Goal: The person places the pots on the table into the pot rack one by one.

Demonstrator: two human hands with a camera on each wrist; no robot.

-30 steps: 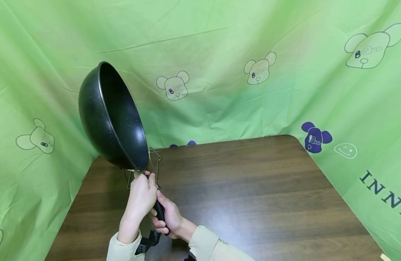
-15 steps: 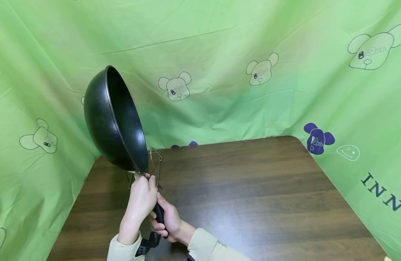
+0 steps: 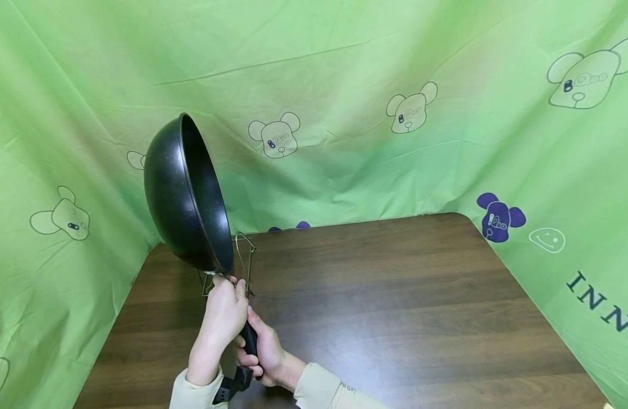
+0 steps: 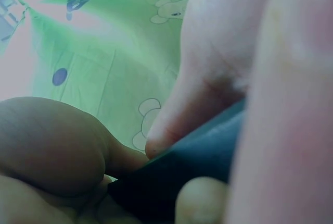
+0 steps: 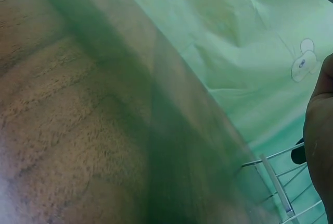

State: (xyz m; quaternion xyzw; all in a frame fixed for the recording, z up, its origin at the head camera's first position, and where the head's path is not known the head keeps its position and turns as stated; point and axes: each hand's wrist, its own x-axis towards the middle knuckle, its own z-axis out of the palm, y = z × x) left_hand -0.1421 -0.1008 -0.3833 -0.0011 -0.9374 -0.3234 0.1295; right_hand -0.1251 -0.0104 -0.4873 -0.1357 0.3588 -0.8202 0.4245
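Note:
A black wok [image 3: 173,199] is held up on its side in the head view, its opening turned to the right. My left hand [image 3: 224,309] grips its black handle [image 3: 250,339] close to the bowl. Lower down, my right hand [image 3: 267,349] has its fingers curled round the same handle, thumb pointing up along it. The left wrist view shows the dark handle [image 4: 200,151] close up between fingers. Only an edge of a hand [image 5: 320,146] shows in the right wrist view. The handle's upper part is hidden by my left hand.
Behind the wok stands a wire rack [image 3: 250,267] on the brown wooden table [image 3: 396,307], partly covered by the bowl and left hand. Its wires [image 5: 278,187] also appear in the right wrist view. A green printed cloth [image 3: 344,170] hangs around the table's back and sides.
The wok's bowl has swung to the right and a little down, standing more upright, with its opening seen more edge-on. Both hands keep their hold on the handle and have shifted only slightly.

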